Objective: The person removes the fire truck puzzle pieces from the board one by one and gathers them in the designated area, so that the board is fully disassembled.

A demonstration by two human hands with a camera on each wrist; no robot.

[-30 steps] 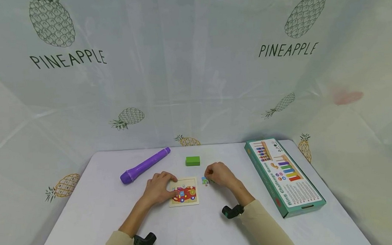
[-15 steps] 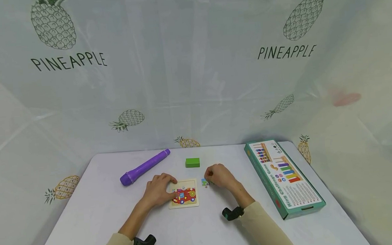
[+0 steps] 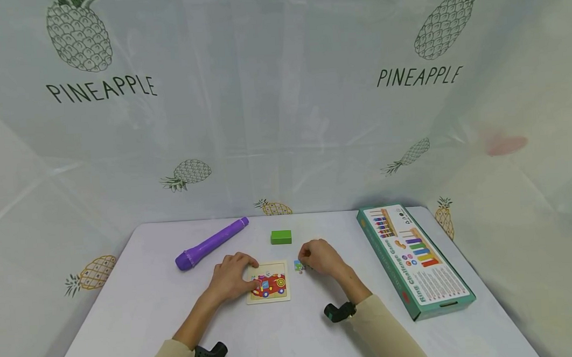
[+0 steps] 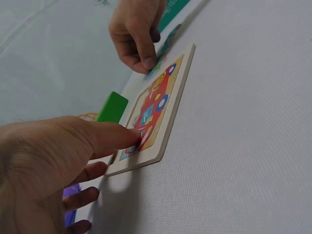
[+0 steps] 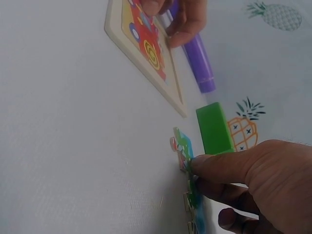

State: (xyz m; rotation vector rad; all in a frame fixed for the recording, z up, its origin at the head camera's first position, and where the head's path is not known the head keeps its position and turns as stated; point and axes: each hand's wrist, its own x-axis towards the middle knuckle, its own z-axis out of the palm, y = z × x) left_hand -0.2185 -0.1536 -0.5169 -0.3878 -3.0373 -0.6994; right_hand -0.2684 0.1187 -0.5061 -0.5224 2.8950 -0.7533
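A small wooden jigsaw puzzle [image 3: 280,292] with a red vehicle picture lies in its pale tray frame on the table. My left hand [image 3: 230,277] holds it at the left side, the thumb on the picture and the index finger at the far edge. To the right of the frame, several loose puzzle pieces [image 5: 183,146] in blue and green lie in a row. My right hand [image 3: 321,256] pinches one puzzle piece [image 5: 191,168] there between thumb and index finger; the fingertips partly hide it. Its lower edge is close to the table, and contact cannot be told.
A green block [image 3: 281,237] lies behind the puzzle. A purple microphone-shaped stick [image 3: 212,244] lies at the back left. On the right is a flat "Ring Challenge Game" box [image 3: 416,258]. A pineapple-print curtain [image 3: 281,92] hangs behind the white table [image 3: 275,341].
The head view has tilted slightly, shifting everything a little down. Both hands keep their places, and no object has visibly moved on the table.
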